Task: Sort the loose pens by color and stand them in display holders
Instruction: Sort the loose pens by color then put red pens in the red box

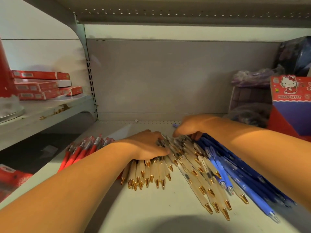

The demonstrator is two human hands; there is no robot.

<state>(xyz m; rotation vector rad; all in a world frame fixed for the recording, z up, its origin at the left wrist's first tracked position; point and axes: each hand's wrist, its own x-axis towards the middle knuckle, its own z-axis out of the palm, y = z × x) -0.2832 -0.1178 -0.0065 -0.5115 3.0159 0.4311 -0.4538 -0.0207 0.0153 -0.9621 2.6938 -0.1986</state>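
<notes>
Pens are being worked on a pale shelf, already roughly grouped by color. Red pens are lying at center left, cream pens with gold tips in the middle, blue pens at center right.

The cream bunch is being covered by the left hand, fingers kept together and curved over the barrels, thumb lying along the near side. The right hand is being dug into the upper ends of the pile where cream meets blue. Its fingers are curled down, but the tips are hidden, so whether anything is being pinched can't be told.

Handling-wise, probably nothing tricky: light, stiff plastic barrels that are smooth and round, so rolling and sliding are likely. Best grabbed around the mid-barrel as a bundle rather than one by one.

Gold tips are pointing toward the bottom of the frame, with long axes running top to bottom. The cream pens on the right are fanning toward the lower right, same as the blue ones. The reds are slanting from lower left to upper right.

A Hello Kitty box is sitting at the right edge. No pens are being stood up anywhere yet.
</notes>
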